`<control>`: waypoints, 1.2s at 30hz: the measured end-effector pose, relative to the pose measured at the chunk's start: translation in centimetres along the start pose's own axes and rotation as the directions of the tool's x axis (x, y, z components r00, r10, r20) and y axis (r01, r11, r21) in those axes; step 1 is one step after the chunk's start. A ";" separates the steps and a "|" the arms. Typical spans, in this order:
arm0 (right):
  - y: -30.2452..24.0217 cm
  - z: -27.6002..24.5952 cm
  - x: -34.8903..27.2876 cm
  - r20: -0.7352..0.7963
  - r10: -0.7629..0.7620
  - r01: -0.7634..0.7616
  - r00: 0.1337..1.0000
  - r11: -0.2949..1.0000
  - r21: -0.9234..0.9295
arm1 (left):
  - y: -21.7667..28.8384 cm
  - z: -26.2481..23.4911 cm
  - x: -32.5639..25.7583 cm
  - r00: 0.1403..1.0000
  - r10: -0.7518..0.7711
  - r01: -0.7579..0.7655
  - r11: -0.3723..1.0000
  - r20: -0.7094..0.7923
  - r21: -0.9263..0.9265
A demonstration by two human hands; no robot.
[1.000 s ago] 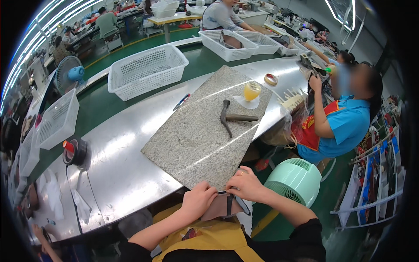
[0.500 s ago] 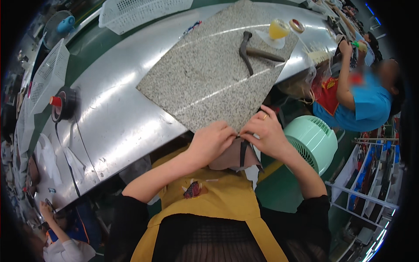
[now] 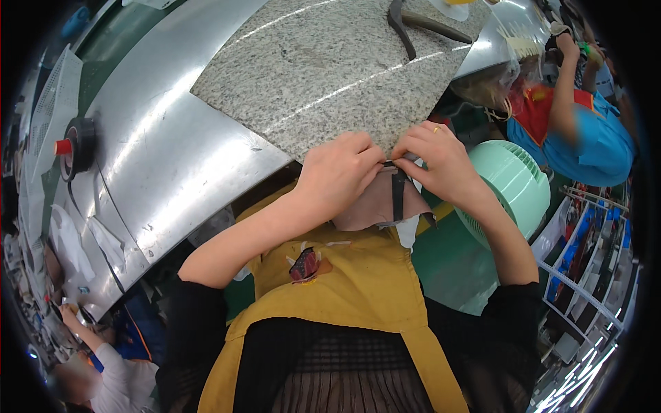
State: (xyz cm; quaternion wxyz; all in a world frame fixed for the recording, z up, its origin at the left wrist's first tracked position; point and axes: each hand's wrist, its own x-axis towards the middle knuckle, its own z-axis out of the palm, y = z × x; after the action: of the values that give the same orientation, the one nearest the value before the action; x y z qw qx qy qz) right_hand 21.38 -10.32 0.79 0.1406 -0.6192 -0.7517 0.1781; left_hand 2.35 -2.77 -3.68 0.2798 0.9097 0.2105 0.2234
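Observation:
My left hand (image 3: 337, 175) and my right hand (image 3: 441, 162) meet at the near corner of a speckled granite slab (image 3: 330, 69). Both pinch a tan leather piece (image 3: 375, 206) with a dark strap (image 3: 398, 196) hanging down from my fingers over my yellow apron (image 3: 344, 289). The fingertips of both hands touch each other at the top of the strap. A hammer (image 3: 413, 24) lies on the far part of the slab.
The slab rests on a shiny steel workbench (image 3: 165, 158). A roll of black tape with a red core (image 3: 76, 148) sits at the left. A mint green fan (image 3: 509, 186) stands by my right arm. A person in blue (image 3: 585, 131) works at the right; another person (image 3: 89, 372) sits lower left.
The view has tipped further down toward my lap, so the slab and bench slid up in the picture. My hands stay together on the leather piece at the slab's corner.

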 end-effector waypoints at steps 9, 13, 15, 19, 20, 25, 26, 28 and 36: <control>0.6 0.7 0.5 -0.032 -0.221 0.215 0.975 0.966 -0.142 | -1.4 0.4 0.1 0.978 0.207 -0.207 0.977 0.006 0.050; 3.6 -3.1 3.7 -0.100 -0.071 0.085 0.992 0.986 0.142 | -1.5 0.0 0.3 0.986 0.165 -0.165 0.986 -0.001 0.007; 6.2 -5.4 6.5 -0.253 -0.111 0.085 0.961 0.990 -0.113 | -1.2 0.1 0.1 0.986 0.167 -0.167 0.985 0.004 -0.034; 12.6 -4.4 11.6 -0.254 -0.010 -0.085 0.967 0.930 -0.359 | -1.6 0.2 0.5 0.974 0.227 -0.226 0.973 0.005 -0.055; 13.5 -4.0 12.3 -0.198 0.096 -0.158 0.975 0.932 -0.326 | -1.7 0.2 0.5 0.968 0.251 -0.251 0.966 0.007 -0.058; 10.9 -2.8 13.1 -0.244 0.105 -0.163 0.964 0.959 -0.232 | -1.5 -0.7 0.9 0.903 0.423 -0.428 0.898 0.073 0.099; 10.1 -3.0 12.5 -0.222 0.147 -0.186 0.964 0.968 -0.166 | -1.4 -0.9 1.1 0.885 0.460 -0.466 0.877 0.076 0.120; 9.5 -2.8 9.8 -0.297 0.143 -0.131 0.944 0.990 0.060 | -1.4 -1.0 1.4 0.860 0.494 -0.508 0.851 0.130 0.130; -3.0 -4.2 -3.5 0.194 0.247 -0.305 0.949 0.873 0.380 | -1.8 -0.8 1.1 0.856 0.500 -0.515 0.845 0.130 0.146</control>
State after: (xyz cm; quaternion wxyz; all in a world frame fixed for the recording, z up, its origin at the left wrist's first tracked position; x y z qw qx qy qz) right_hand 21.20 -13.86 5.92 0.1859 -0.6636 -0.6101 0.3911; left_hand 2.36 -0.55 -3.85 0.1385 0.9627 -0.0310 0.2302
